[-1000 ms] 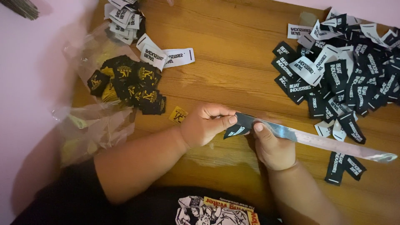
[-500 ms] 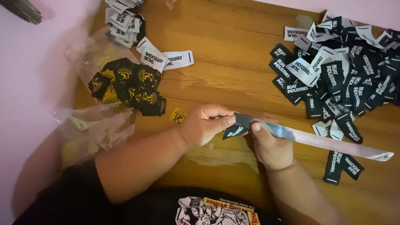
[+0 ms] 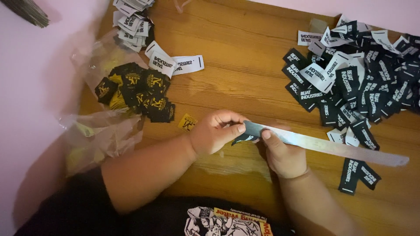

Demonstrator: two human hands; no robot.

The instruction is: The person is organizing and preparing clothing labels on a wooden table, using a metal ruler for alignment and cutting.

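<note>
Black woven label [image 3: 248, 132] sits folded over the near end of a long metal ruler [image 3: 332, 147], low centre of the wooden table [image 3: 245, 74]. Left hand [image 3: 215, 132] pinches the label, thumb and curled fingers clamped on its left part. Right hand [image 3: 283, 154] grips the ruler from below, thumb pressed on top just beside the label, so it is closed on the ruler. Ruler runs right and slightly down, its far end lying free over the wood.

Around: big loose heap of black-and-white labels [image 3: 354, 78] at upper right, its lower edge touching or just under the ruler's line; two folded black labels [image 3: 358, 175] lie just below the ruler's far end. Left of the hands, a pile of black-and-yellow labels [image 3: 135, 94] rests partly on a clear plastic bag [image 3: 98, 135], crumpled near the left forearm. One small yellow label [image 3: 187, 122] lies alone, near the left wrist. Stack of white labels [image 3: 131, 26] at top left, with two more white labels [image 3: 175, 64] spilled beside it. Pink surface [image 3: 30, 87] borders the table on the left. Nothing lies between the two hands except the label itself; the heap at right crowds the ruler's middle stretch.
</note>
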